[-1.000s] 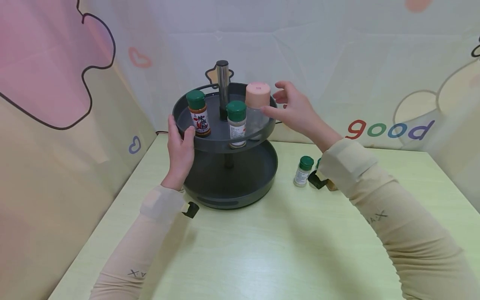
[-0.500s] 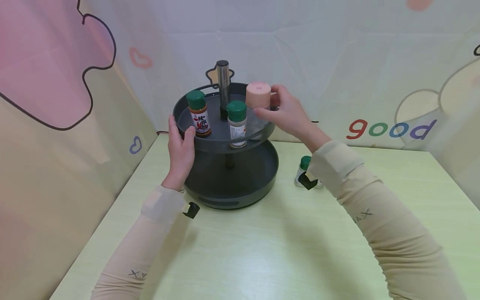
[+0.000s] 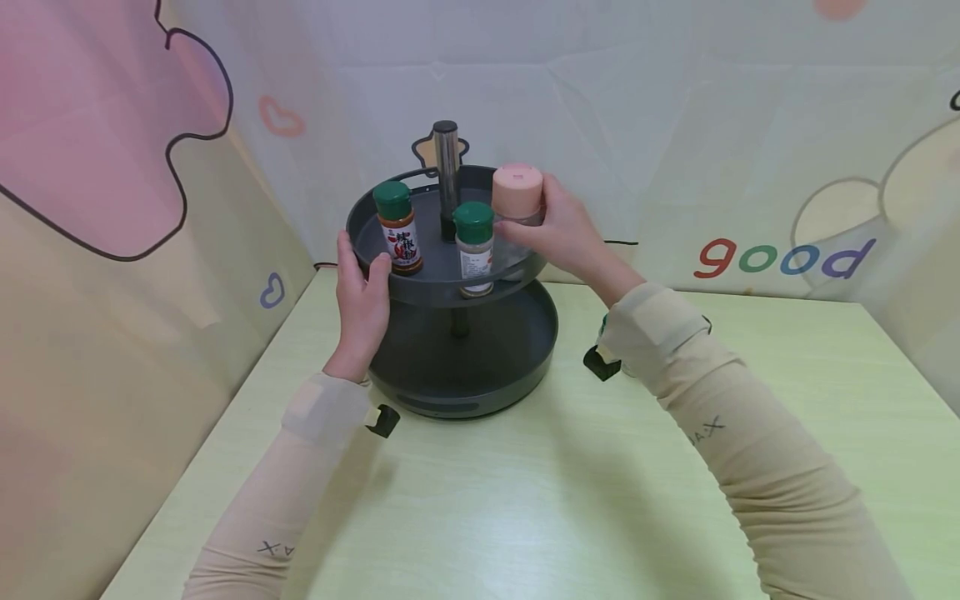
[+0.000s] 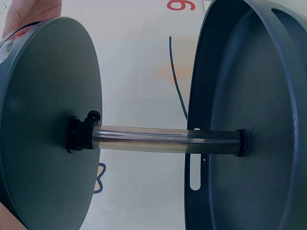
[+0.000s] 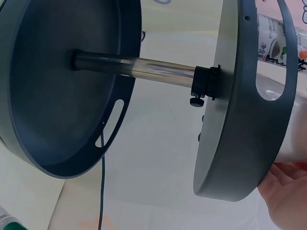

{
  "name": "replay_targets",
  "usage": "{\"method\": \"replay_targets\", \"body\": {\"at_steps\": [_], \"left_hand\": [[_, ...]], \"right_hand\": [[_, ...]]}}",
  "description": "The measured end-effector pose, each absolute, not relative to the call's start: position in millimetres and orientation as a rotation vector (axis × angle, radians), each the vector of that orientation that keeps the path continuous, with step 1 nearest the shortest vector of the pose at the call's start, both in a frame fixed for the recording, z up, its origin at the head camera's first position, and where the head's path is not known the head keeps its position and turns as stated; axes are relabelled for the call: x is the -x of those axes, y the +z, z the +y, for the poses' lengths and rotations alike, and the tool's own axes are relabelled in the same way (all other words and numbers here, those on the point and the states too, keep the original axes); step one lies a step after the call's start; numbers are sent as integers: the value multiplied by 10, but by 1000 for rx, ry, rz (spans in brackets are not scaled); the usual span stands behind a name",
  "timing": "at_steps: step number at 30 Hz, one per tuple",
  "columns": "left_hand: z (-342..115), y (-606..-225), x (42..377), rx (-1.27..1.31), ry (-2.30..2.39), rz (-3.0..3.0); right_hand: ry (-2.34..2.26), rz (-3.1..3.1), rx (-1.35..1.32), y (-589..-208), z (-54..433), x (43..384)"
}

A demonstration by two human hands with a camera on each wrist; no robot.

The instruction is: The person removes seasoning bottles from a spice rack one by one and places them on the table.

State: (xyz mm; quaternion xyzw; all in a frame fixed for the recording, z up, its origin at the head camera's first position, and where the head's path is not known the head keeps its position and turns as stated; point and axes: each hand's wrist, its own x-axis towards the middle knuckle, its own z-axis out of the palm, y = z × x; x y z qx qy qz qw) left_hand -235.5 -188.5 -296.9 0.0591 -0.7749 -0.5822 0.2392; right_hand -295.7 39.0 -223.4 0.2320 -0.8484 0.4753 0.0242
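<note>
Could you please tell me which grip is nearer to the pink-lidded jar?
Right: the right grip holds the pink-lidded jar; the left grip is across from it, touching the upper tray.

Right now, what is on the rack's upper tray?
The upper tray holds a red-filled shaker, a pale shaker and a pink-lidded jar gripped by the right hand. The hand covers part of the jar; tray behind it is hidden.

Beige sleeves (image 3: pixel 757 450), dark lettering (image 3: pixel 270 547), black wrist blocks (image 3: pixel 602 363).

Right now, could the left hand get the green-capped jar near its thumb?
Probably yes: the left hand touches the upper tray close beside that green-capped jar, with nothing visible between.
</note>
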Motion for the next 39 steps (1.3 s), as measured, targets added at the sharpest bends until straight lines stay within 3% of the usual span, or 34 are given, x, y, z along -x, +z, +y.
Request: {"method": "replay_targets", "body": {"at_steps": [39], "left_hand": [[-1883, -2967, 2357, -195, -1588, -2130]], "right_hand": [[1338, -2518, -647, -1981, 358, 2915]]}}
